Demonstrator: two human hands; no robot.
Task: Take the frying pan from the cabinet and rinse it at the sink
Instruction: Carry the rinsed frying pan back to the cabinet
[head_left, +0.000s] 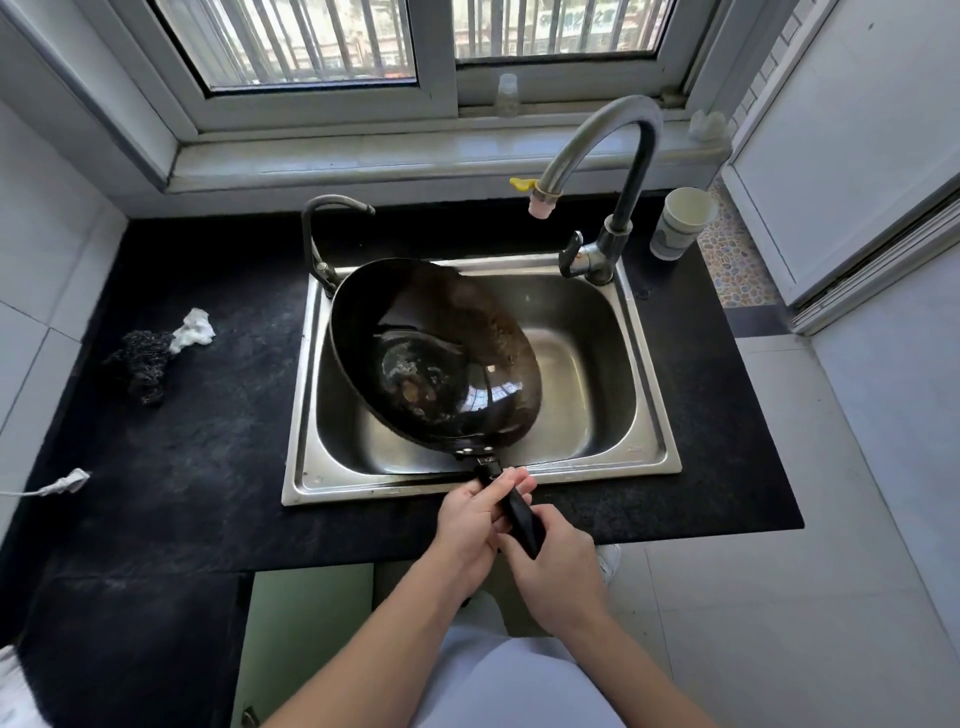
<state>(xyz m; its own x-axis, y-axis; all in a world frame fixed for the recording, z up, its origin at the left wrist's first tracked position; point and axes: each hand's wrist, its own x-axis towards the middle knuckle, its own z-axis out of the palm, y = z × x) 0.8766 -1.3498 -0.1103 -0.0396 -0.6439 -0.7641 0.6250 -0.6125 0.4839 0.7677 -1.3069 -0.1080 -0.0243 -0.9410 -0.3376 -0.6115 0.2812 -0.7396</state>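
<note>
Fingers of both our hands are curling round the black handle (519, 514) of the frying pan (431, 353). Our left hand (470, 525) is gripping it nearer the bowl, and our right hand (558, 571) is clutching the end closest to us. We are holding the pan tilted inside the steel sink (363, 480), its dark, glossy inside turned up toward us and its far rim lying near the small tap (311, 234) at the back left corner. The handle is crossing over the sink's front rim. A tall curved faucet (631, 156) is arching over the back of the basin. On the black counter (182, 467) a paper cup (680, 223) is standing right of the faucet, while a wire scourer (140, 364) and a crumpled white cloth (195, 330) are lying together on the left.
</note>
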